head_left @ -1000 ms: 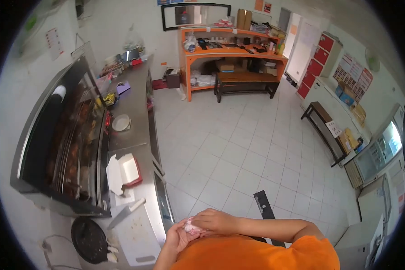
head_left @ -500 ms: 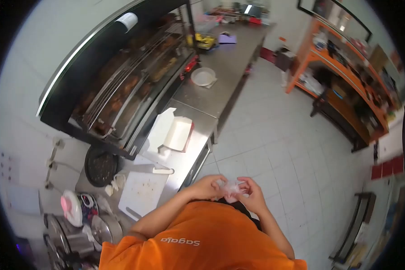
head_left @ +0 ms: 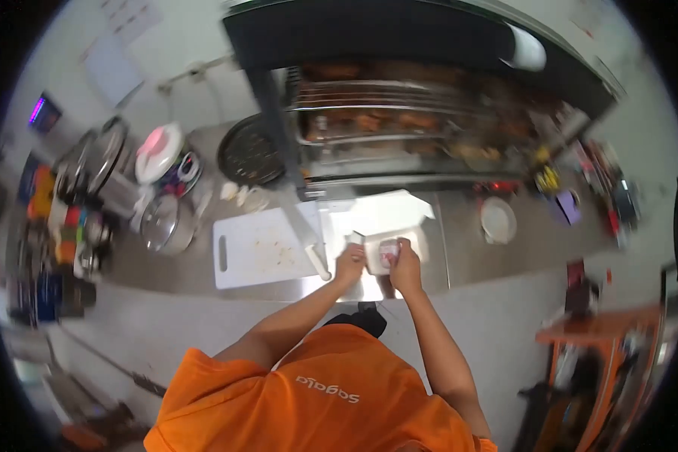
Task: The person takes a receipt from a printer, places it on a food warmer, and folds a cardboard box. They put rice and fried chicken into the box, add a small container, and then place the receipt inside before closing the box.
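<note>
My right hand (head_left: 406,268) is closed on a small clear plastic bag (head_left: 389,251) with something reddish in it, held over an open white cardboard food box (head_left: 411,239). The box's lid (head_left: 390,207) is folded back, away from me. At the box's left side is my left hand (head_left: 349,265), its fingers closed at the side wall, slightly blurred. Left of that hand, a knife with a white handle (head_left: 318,262) lies across the right part of a white cutting board (head_left: 260,248) dotted with crumbs.
Behind the counter (head_left: 463,256) stands a glass-fronted warmer (head_left: 422,179) with browned food on racks. A round black pan (head_left: 250,154) and a metal pot (head_left: 166,224) are to the left. Further right sit a white bowl (head_left: 498,219) and an orange shelf unit (head_left: 603,331).
I have turned to face the counter. Both hands have moved from in front of my waist to the box, and the small bag is now in the right hand alone.
</note>
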A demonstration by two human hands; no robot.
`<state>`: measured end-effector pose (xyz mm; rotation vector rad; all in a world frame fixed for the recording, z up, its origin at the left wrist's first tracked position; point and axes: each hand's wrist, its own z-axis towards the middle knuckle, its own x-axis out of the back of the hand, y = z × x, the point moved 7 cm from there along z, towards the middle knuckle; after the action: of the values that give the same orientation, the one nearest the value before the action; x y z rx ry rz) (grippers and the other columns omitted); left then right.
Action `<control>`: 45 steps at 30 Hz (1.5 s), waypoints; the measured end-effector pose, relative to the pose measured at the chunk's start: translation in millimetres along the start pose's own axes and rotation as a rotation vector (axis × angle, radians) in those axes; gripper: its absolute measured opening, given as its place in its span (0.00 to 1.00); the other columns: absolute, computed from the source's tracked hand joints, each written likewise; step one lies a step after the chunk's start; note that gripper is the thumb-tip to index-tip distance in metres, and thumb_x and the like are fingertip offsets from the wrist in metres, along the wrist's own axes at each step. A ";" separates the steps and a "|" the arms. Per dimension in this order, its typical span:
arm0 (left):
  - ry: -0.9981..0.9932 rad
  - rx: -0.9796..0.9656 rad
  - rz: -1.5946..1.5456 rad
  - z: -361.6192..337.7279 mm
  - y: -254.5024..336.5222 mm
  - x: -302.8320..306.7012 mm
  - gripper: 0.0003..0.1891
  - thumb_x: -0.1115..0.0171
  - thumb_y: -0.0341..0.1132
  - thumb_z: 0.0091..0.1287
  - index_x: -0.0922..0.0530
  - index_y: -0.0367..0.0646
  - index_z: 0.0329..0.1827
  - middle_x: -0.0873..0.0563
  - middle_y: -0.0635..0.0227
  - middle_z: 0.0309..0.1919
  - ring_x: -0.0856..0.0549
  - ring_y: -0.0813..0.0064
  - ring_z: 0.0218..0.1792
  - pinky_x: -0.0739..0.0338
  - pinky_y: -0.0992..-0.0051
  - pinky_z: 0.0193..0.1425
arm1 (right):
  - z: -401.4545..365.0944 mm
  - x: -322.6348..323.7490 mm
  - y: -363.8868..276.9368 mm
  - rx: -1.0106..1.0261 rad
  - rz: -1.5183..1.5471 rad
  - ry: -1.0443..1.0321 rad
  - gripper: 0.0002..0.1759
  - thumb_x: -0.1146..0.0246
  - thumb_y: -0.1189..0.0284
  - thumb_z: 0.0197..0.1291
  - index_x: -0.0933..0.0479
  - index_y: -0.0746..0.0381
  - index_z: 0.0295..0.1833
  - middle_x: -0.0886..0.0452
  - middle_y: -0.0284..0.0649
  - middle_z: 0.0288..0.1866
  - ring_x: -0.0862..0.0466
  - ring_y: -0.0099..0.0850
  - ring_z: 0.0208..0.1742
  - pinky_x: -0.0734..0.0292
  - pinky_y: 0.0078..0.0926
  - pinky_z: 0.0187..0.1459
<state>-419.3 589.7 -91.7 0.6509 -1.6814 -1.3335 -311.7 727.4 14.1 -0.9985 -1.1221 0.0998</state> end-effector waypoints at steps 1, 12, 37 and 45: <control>-0.074 0.110 -0.121 -3.3 1.4 -5.5 0.13 0.36 0.22 0.65 0.20 0.38 0.52 0.12 0.64 0.38 0.11 0.76 0.36 0.16 0.73 0.38 | 10.3 -19.5 19.2 -0.110 0.029 -0.071 0.23 0.32 0.74 0.60 0.30 0.66 0.59 0.16 0.60 0.42 0.15 0.58 0.46 0.21 0.50 0.46; 1.070 0.036 0.210 41.9 -22.7 211.9 0.04 0.40 0.29 0.64 0.18 0.38 0.36 0.15 0.56 0.29 0.16 0.55 0.33 0.23 0.62 0.39 | 35.5 16.1 136.0 -0.129 -0.069 -0.315 0.17 0.32 0.66 0.62 0.22 0.65 0.51 0.14 0.45 0.38 0.13 0.36 0.41 0.19 0.33 0.45; 0.644 0.150 0.891 137.9 -55.8 401.9 0.18 0.42 0.25 0.57 0.17 0.32 0.50 0.18 0.41 0.56 0.19 0.45 0.59 0.25 0.58 0.65 | 63.1 159.3 176.9 -0.117 0.335 -0.429 0.02 0.40 0.80 0.69 0.25 0.66 0.40 0.18 0.36 0.35 0.17 0.24 0.36 0.20 0.25 0.43; 0.848 -0.099 0.843 120.5 -24.5 364.6 0.14 0.38 0.25 0.57 0.18 0.34 0.47 0.16 0.49 0.47 0.16 0.47 0.48 0.21 0.56 0.55 | 63.8 162.6 179.2 -0.239 0.406 -0.442 0.04 0.39 0.77 0.70 0.24 0.67 0.41 0.20 0.35 0.33 0.18 0.24 0.35 0.22 0.23 0.42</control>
<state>-703.6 344.0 -9.0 0.2975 -0.9737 -0.4145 -213.4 957.3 5.9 -1.4568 -1.3342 0.5454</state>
